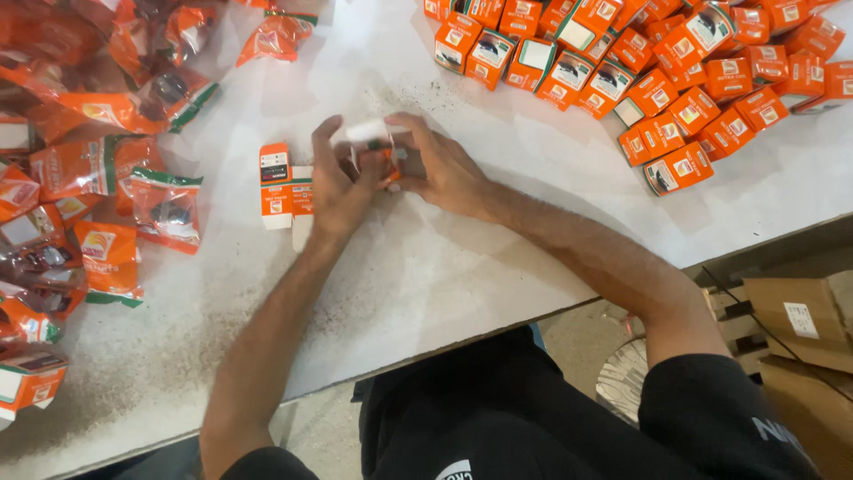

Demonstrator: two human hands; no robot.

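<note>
On the white counter [444, 267], the left hand [339, 182] and right hand [442, 171] meet, both closed around a small orange-and-white carton [373, 142] (partly hidden). A flat carton blank [277, 185] lies just left. Far right, orange boxes [675, 71] are heaped; far left, orange packets [98, 133].

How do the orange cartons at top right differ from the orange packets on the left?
The small orange cardboard cartons are rigid, folded boxes; the orange plastic packets are soft, crinkled pouches. The cartons lie packed close in one heap; the packets lie looser. The packets have clear parts showing dark contents; the cartons are opaque. Both lie on the white table.
</note>
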